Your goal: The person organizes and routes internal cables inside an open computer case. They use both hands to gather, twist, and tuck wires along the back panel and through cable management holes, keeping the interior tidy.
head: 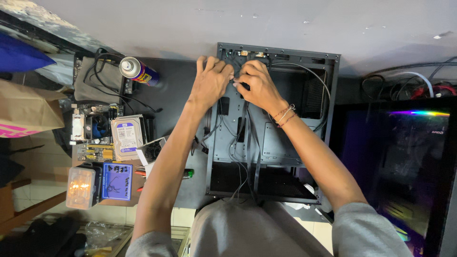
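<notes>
From the head camera, looking down, I take the open black computer case (278, 128) as the landmark; it lies flat on the dark mat (178, 85). At the far edge of the case, near its top rail, both hands meet over a bundle of thin black cables (240, 143) that runs down the middle of the case toward the person.

These cables look light and soft, easy to bend. The small plugs at their ends seem fragile, so I think it is better to pinch the plug body and not pull the wire. The metal edges of the case may be sharp.

The left hand (212, 81) has its fingers curled together and pressed on the case edge, touching the cable ends. The right hand (257, 85), with thread bracelets (284, 115) on the wrist, is also closed in a pinch on something small and dark; I cannot tell exactly which plug.

To the left of the case stand a spray can (138, 70), a hard drive (126, 137) and a motherboard (93, 133). To the right of the case is a lit computer with coloured lights (404, 157).
</notes>
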